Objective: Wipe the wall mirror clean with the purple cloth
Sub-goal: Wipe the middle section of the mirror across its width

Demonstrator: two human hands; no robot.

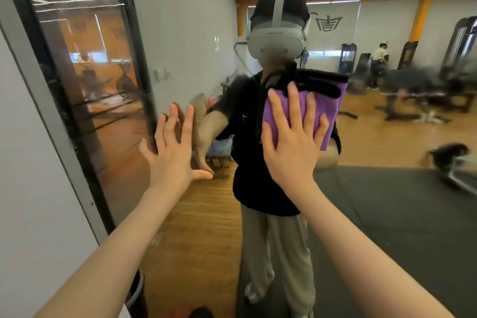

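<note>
At the far left stands a pale grey wall panel (28,162), and beside it a dark-framed glass door (85,85) whose pane shows orange-toned reflections. To the right of the door frame begins the wall mirror (196,33), which fills the rest of the view and reflects a gym room with a wooden floor, a dark floor mat, ceiling light strips and exercise machines. The person's left hand (173,147) is raised flat against the mirror close to its left edge, near the door frame; its fingers (186,121) are straight and spread, released, holding nothing, and the tips meet their own reflection in the glass. Further right, in the middle of the mirror, the reflection of the person appears, wearing a white headset, a black top and light trousers. The right hand (291,142) is pressed against the mirror at about chest height of that reflection, with the purple cloth (327,108) folded under it. The fingers of this hand lie straight and splayed over the cloth, pressing it flat to the glass rather than curling round it. The cloth shows above and to the right of the hand, and a dark strip runs along its upper edge. Both bare forearms reach up from the bottom of the view. At the far right the mirror shows blurred gym equipment and a distant person standing by a machine.
</note>
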